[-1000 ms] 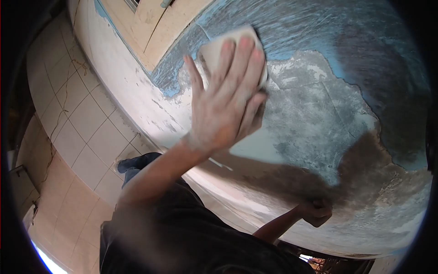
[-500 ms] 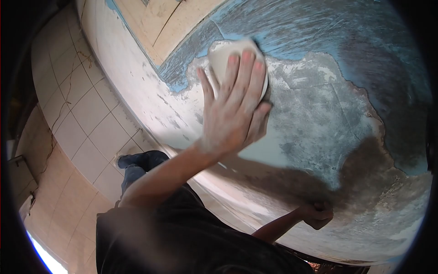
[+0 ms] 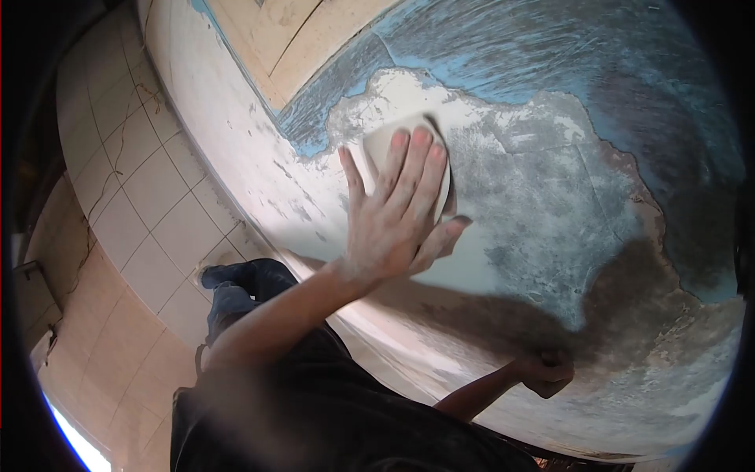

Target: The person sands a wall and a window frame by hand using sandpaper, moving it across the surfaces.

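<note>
We're apparently smoothing the wall (image 3: 543, 197) mid-frame, left hand (image 3: 393, 220) grasping a pale pad (image 3: 381, 146), right hand (image 3: 548, 374) clenched; next stroke needs even pressure.

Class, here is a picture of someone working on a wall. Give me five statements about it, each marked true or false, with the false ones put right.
1. The left hand lies over a pale pad. True.
2. Both hands press on the pad. False: the right hand is curled and well apart from it.
3. The wall has a grey patch bordered by streaky blue paint. True.
4. Wooden boards cover the ground. False: the floor is tiled.
5. The person's shirt is bright white. False: the shirt is dark.
</note>
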Motion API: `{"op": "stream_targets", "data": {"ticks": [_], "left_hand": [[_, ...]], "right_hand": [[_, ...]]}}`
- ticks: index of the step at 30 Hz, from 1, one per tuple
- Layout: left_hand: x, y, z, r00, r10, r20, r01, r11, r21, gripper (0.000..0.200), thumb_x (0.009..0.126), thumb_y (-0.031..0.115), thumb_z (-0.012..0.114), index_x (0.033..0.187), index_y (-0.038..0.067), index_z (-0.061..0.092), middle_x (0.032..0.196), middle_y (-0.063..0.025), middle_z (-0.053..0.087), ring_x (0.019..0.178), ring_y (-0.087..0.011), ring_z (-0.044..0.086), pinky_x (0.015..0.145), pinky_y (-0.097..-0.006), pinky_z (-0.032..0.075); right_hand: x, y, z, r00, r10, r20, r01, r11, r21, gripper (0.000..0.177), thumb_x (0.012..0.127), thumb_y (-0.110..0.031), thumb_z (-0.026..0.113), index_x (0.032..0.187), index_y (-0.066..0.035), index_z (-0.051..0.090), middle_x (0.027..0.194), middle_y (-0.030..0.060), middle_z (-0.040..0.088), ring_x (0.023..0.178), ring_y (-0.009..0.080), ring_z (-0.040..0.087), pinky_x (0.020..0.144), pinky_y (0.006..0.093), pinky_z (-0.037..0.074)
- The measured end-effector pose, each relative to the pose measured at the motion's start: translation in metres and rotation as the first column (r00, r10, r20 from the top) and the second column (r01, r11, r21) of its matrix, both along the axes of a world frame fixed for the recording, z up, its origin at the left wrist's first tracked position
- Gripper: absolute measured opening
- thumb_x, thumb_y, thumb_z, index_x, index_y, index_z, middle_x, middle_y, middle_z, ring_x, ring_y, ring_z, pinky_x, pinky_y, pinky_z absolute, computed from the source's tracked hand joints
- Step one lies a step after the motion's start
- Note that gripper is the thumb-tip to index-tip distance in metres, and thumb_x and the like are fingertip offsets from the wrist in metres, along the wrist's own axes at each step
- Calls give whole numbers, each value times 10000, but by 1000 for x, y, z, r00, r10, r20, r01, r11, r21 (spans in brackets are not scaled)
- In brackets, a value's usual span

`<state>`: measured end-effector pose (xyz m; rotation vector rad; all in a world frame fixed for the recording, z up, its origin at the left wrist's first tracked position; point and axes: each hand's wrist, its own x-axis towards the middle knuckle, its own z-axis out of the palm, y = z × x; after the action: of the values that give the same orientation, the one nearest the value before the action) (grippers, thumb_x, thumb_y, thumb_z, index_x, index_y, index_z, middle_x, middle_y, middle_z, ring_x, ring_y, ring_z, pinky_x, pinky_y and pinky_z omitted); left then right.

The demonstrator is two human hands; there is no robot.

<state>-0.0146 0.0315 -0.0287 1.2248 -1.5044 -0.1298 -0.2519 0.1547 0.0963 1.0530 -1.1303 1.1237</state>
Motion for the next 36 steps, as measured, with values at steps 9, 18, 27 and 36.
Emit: {"op": "stream_targets", "data": {"ticks": [9,18,27,36], "left_hand": [[1,-2,11,986,11,-167,0,998,64,777,879,579,350,1418,29,254,1484,-151,226,1385,-323,164,1004,-659,-121],[14,-14,19,995,70,-67,-68,997,29,805,870,558,406,1425,8,214,1487,-180,196,1389,-357,112,974,-700,-99],[10,-33,12,981,119,-151,-138,983,-121,645,939,364,341,1415,-42,181,1466,-239,203,1382,-371,133,1014,-666,-50],[-3,-18,-4,986,74,-150,-97,984,-150,562,949,300,355,1388,-42,275,1431,-226,300,1351,-357,250,1066,-593,-31]], "right_hand": [[-8,6,0,998,17,-53,-16,1000,24,435,925,-227,395,545,-51,512,449,18,422,394,120,388,406,258,326],[-3,5,-1,999,21,-37,-21,1000,7,463,941,-236,383,533,-47,492,438,17,404,395,131,385,414,269,334],[-1,3,0,999,2,-44,-1,1000,10,477,953,-240,362,528,-47,459,429,15,382,388,135,366,417,273,332],[-5,5,-2,996,-25,-89,26,1000,8,430,922,-177,344,522,-50,441,427,16,380,379,133,361,407,264,324]]}}
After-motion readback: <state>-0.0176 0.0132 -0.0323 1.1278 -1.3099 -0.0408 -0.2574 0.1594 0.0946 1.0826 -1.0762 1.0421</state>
